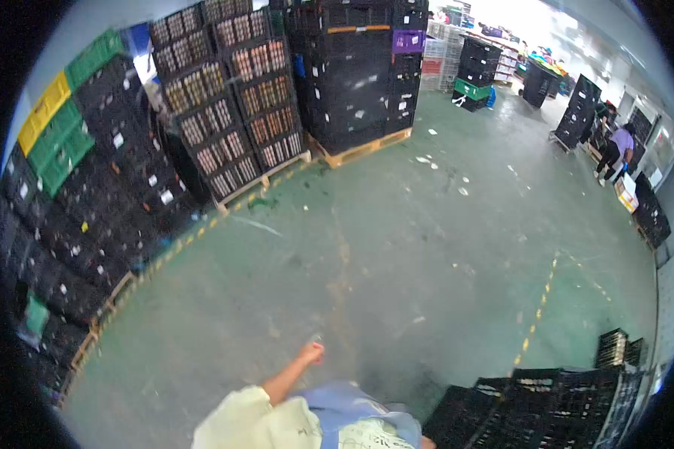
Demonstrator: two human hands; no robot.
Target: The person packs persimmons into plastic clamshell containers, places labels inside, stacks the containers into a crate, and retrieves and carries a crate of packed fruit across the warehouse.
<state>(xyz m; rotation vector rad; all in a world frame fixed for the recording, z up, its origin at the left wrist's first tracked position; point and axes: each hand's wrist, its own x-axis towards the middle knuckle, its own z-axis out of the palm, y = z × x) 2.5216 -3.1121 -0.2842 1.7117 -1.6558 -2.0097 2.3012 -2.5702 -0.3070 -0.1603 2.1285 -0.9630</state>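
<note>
My left hand (pixel 312 353) hangs out in front of my body over the green floor, with the fingers curled. It is small in view, and I cannot make out what it holds, if anything. The left arm comes out of a pale yellow sleeve (pixel 240 415). Of my right arm or hand, only a sliver of skin (pixel 427 443) shows at the bottom edge, with its fingers hidden. A blue apron (pixel 344 400) covers my front. Near my right side stand stacked black crates (pixel 535 408).
Tall stacks of black crates (pixel 352 82) stand on wooden pallets (pixel 367 147). Crates of small packed items (pixel 266 97) are beside them; green crates (pixel 64 146) line the left. Paper scraps (pixel 424 159) litter the floor. A person in purple (pixel 621 142) bends at the far right.
</note>
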